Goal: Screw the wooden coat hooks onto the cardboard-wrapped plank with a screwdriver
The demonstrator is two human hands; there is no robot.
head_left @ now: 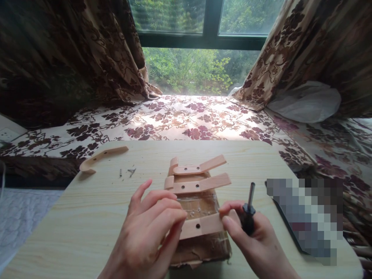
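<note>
A curved wooden hook lies across the near part of a taped cardboard box, one dark screw hole showing. My right hand pinches its right end between thumb and forefinger. Tucked in that same hand is a screwdriver, its shaft pointing up. Over the hook's left end, my left hand has thumb and forefinger pressed together; whatever they pinch is hidden. Farther along the box sit two more wooden hooks, the middle one and the far one, each with two screw holes.
Another wooden hook rests at the table's far left, near several small screws. A dark flat object, mostly pixelated, lies at the right. Beyond the pale wooden table are a flowered window seat and curtains.
</note>
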